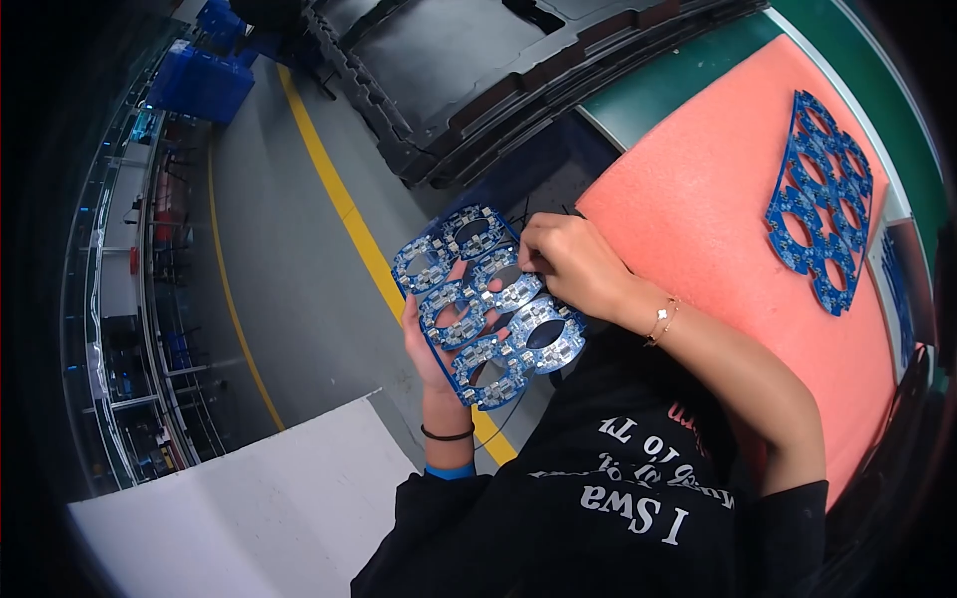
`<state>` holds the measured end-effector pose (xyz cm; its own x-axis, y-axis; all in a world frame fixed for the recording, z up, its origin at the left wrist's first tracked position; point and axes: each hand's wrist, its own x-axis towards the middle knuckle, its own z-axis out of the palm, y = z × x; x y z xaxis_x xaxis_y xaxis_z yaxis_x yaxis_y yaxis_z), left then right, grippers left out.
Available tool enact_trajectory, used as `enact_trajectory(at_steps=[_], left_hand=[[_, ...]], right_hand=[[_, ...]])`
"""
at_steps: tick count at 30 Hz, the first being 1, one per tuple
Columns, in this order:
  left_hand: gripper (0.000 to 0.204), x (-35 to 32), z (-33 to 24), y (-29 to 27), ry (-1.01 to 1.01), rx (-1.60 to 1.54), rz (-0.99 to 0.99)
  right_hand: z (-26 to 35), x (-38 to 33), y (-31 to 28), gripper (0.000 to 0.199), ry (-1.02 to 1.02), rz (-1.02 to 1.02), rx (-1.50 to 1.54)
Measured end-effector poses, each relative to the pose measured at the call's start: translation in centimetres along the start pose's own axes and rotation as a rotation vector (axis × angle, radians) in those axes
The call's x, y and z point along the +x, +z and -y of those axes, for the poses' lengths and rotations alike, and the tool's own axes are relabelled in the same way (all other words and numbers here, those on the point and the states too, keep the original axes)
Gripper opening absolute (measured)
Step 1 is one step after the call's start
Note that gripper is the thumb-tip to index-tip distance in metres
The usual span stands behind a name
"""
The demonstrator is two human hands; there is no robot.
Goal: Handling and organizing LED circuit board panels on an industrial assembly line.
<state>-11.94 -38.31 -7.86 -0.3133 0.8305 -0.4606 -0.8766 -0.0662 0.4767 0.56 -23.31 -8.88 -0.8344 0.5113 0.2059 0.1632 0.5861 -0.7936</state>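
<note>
My left hand supports a blue circuit board panel from beneath and along its left edge. Its fingers show through the round openings. The panel is made of several joined ring-shaped boards with small silver and white parts on the upper face. It is tilted in the air in front of my body. My right hand is at the panel's right edge with fingers curled and pressed together over one ring. Whatever lies between those fingertips is hidden.
A similar blue panel lies on a pink foam sheet at the right. Black plastic trays are stacked at the far side. A white surface is at the lower left. Blue bins stand beyond the yellow floor line.
</note>
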Motion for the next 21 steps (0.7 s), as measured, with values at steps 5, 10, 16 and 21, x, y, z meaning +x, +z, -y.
enact_trajectory(at_steps=[5, 10, 16, 21], left_hand=[[0.068, -0.3, -0.4, -1.4, -0.010, -0.073, 0.162], [0.067, -0.6, 0.0, 1.5, 0.014, 0.052, -0.028], [0.070, -0.2, -0.4, -1.5, -0.041, -0.067, 0.254], [0.070, -0.7, 0.0, -0.3, -0.095, -0.036, 0.085]], right_hand=[[0.5, 0.2, 0.2, 0.009, 0.141, -0.046, 0.137], [0.1, 0.1, 0.1, 0.008, -0.001, -0.076, 0.007], [0.9, 0.3, -0.1, 0.011, 0.133, -0.077, 0.126], [0.6, 0.6, 0.3, 0.019, 0.090, -0.167, 0.154]])
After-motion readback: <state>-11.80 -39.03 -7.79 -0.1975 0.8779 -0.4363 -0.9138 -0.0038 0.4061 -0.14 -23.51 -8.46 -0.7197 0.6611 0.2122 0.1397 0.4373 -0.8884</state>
